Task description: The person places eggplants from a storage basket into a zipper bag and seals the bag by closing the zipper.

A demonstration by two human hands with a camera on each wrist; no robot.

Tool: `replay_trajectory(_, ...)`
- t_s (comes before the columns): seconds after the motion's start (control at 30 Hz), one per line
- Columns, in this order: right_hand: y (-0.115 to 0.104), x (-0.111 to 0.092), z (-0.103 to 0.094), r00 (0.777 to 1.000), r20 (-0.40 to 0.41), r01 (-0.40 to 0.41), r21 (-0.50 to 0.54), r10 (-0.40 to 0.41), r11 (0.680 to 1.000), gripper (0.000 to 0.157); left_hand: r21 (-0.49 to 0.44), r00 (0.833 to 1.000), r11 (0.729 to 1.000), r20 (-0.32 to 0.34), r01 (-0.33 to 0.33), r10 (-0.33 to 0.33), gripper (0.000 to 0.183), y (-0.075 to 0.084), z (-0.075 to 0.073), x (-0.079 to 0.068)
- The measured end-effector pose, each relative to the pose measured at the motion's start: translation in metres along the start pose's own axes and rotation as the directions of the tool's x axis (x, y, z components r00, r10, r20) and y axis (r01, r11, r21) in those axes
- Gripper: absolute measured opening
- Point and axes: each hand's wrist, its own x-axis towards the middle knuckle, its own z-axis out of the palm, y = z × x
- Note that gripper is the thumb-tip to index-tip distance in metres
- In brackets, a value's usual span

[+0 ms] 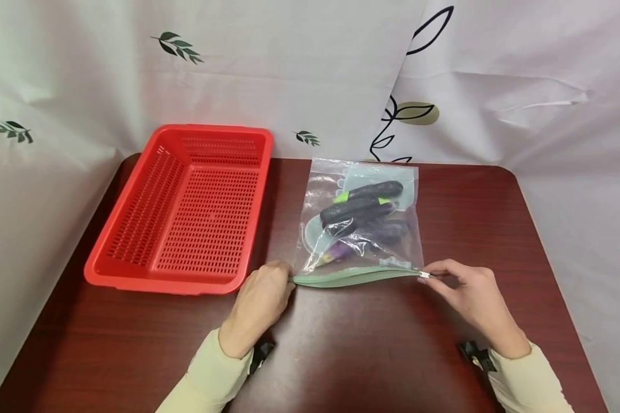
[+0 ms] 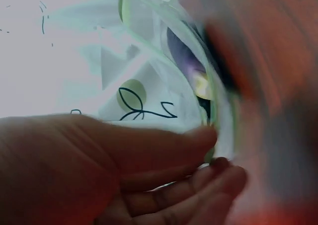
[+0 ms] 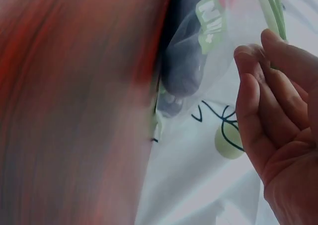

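A clear zip bag (image 1: 315, 186) lies flat on the table with several dark purple eggplants (image 1: 356, 211) inside. Its green zip edge (image 1: 351, 280) faces me. My left hand (image 1: 260, 298) pinches the left end of that edge between thumb and fingers. In the left wrist view the two green lips stand apart near the thumb, and an eggplant's yellowish tip (image 2: 202, 85) shows between them. At the opposite end, the thumb and fingers of my right hand (image 1: 470, 292) pinch the bag's corner at a small white slider (image 1: 424, 275).
A red perforated plastic basket (image 1: 170, 284) stands on the left, close beside my left hand. The dark reddish wooden table (image 1: 361, 350) has rounded far corners. White cloth with leaf prints (image 1: 178, 46) hangs behind the table and along its sides.
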Motion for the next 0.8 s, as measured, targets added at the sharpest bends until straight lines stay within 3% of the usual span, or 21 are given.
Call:
replay_trajectory(0.13, -0.003, 0.002, -0.001, 0.997, -0.066, -0.029, 0.054, 0.033, 0.998, 0.04, 0.01, 0.999, 1.0, 0.031, -0.006, 0.006, 0.025, 0.004, -0.004, 0.001)
replay_trajectory(0.33, -0.003, 0.004, -0.003, 0.991, -0.113, -0.056, 0.093, 0.066, 0.994, 0.041, 0.008, 1.0, 1.0, 0.008, -0.007, 0.007, 0.031, 0.01, -0.01, 0.006)
replay_trajectory(0.6, 0.002, 0.005, -0.009, 0.991, -0.119, -0.05, 0.115, 0.064, 0.992, 0.042, -0.018, 0.993, 0.993, -0.04, -0.116, 0.115, 0.065, 0.028, -0.023, 0.022)
replay_trajectory(0.8, 0.007, 0.005, -0.012, 0.984, -0.171, -0.015, 0.15, 0.041, 0.989, 0.046, -0.085, 0.985, 0.984, -0.081, -0.158, 0.152, 0.062, 0.049, -0.029, 0.035)
